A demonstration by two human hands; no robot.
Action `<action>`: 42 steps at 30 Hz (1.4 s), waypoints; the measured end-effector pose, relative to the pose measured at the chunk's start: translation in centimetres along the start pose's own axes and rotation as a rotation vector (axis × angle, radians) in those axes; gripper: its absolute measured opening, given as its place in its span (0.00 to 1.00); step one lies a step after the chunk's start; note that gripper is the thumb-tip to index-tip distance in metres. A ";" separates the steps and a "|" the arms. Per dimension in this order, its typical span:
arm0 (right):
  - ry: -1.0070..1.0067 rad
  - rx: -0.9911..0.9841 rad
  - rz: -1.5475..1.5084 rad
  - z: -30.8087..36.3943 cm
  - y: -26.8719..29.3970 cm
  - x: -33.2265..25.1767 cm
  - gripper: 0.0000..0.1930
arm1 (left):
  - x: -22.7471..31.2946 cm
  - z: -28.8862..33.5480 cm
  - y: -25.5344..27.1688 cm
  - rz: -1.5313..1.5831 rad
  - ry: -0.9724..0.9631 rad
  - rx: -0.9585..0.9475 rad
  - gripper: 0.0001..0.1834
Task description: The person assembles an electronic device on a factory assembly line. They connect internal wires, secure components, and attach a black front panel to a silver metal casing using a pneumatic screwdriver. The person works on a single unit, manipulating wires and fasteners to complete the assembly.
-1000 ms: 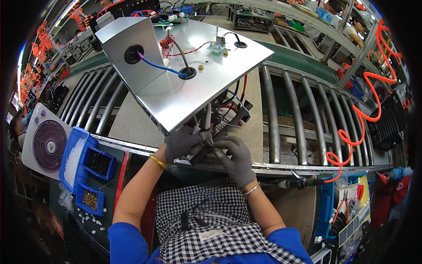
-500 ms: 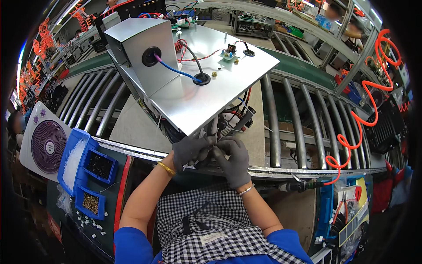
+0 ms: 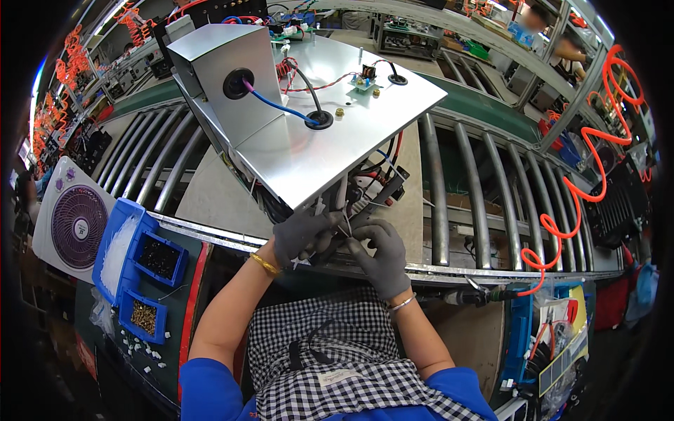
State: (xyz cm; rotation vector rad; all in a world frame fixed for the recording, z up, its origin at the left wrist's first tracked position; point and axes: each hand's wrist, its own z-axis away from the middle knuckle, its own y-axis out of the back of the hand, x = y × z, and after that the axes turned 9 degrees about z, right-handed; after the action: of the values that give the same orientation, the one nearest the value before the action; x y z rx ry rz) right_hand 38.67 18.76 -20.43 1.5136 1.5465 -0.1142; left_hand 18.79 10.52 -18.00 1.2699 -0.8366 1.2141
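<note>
A bright sheet-metal chassis [image 3: 295, 161] with a boxy metal cover [image 3: 228, 63] stands before me, its near corner just beyond my hands. Under that corner hang dark cables [image 3: 274, 207] and other wiring. My left hand [image 3: 303, 235], in a grey glove, is closed at the cables by the corner; what its fingers hold is hidden. My right hand [image 3: 382, 258], gloved too, pinches a thin white cable tie [image 3: 347, 222] between thumb and fingers, close to the left fingertips. A blue cable [image 3: 281, 107] and a small circuit board [image 3: 362, 83] show on top of the chassis.
The chassis rests on a pale board [image 3: 210, 203] over a roller conveyor [image 3: 470, 189]. To the left are a fan [image 3: 81, 228], a blue tray of white strips [image 3: 118, 256] and bins of small parts [image 3: 144, 319]. An orange coiled hose [image 3: 570, 189] hangs right, by a power tool [image 3: 467, 296].
My right hand has shifted slightly right and down, and its fingers have drawn a little away from the left hand. More of the white tie shows between them.
</note>
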 end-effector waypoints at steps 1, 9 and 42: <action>0.012 0.010 0.000 0.0 0.0 0.1 0.09 | -0.6 0.0 0.0 -0.055 -0.027 0.011 0.12; 0.024 0.100 0.044 -0.4 -1.1 -0.3 0.08 | 0.4 0.3 -0.3 0.040 0.039 0.024 0.12; -0.721 -0.045 -1.279 -1.1 -1.9 -0.2 0.15 | -0.6 1.2 -1.0 0.031 -0.086 0.395 0.20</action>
State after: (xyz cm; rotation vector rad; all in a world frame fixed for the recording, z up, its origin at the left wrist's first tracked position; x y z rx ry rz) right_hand 36.52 18.88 -20.64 0.1546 1.6047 -1.1828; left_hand 19.79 9.36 -18.57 1.6404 -0.6999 1.4033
